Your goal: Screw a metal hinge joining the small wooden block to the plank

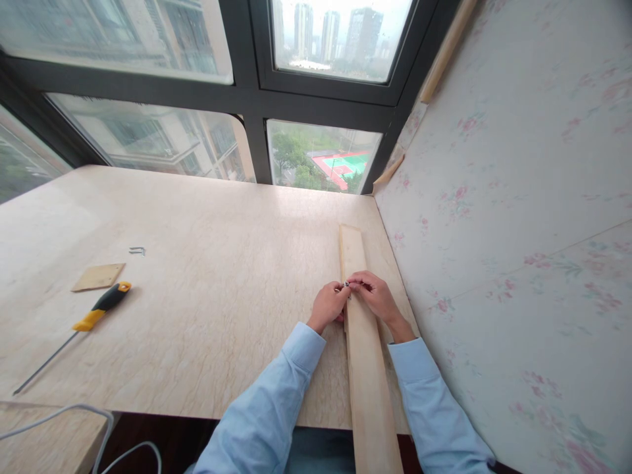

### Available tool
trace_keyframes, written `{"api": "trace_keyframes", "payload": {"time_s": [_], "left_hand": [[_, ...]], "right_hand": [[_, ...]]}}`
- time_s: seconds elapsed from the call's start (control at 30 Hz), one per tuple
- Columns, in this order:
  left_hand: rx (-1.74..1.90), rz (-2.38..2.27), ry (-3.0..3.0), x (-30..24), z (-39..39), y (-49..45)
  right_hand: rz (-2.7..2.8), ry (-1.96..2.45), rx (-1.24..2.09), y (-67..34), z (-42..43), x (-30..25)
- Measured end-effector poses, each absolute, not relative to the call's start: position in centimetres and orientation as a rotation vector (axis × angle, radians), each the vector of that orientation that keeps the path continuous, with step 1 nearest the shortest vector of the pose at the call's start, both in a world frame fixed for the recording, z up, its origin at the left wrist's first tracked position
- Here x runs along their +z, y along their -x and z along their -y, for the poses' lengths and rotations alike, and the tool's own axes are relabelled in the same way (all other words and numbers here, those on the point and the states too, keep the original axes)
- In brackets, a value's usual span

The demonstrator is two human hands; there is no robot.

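The left hand (328,307) and right hand (375,296) pinch a small metal piece (346,284) at the wooden board (368,355), which overhangs the near edge of the counter (197,296); a slight fingertip hold could drop the piece, and pressure on the overhang could tip the board.

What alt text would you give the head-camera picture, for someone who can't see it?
A person's left hand and right hand hold a tiny item, too small to identify, at the left edge of a long wooden board. The board lies on a marble-patterned counter below windows; to the left lie a yellow-and-black screwdriver and a small wooden plate.
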State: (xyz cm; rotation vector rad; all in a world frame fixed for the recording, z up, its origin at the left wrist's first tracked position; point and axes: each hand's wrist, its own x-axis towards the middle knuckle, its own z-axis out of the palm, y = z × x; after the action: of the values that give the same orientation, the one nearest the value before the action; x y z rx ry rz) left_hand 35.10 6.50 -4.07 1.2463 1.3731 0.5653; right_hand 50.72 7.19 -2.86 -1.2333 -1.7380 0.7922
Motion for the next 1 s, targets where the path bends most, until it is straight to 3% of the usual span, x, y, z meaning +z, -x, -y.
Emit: {"api": "trace_keyframes", "payload": {"time_s": [1.0], "left_hand": [[0.617, -1.375, -1.250, -4.12, -6.38, -35.12]], "right_hand": [[1.855, 1.190, 0.620, -50.26, -7.28, -3.37]]}}
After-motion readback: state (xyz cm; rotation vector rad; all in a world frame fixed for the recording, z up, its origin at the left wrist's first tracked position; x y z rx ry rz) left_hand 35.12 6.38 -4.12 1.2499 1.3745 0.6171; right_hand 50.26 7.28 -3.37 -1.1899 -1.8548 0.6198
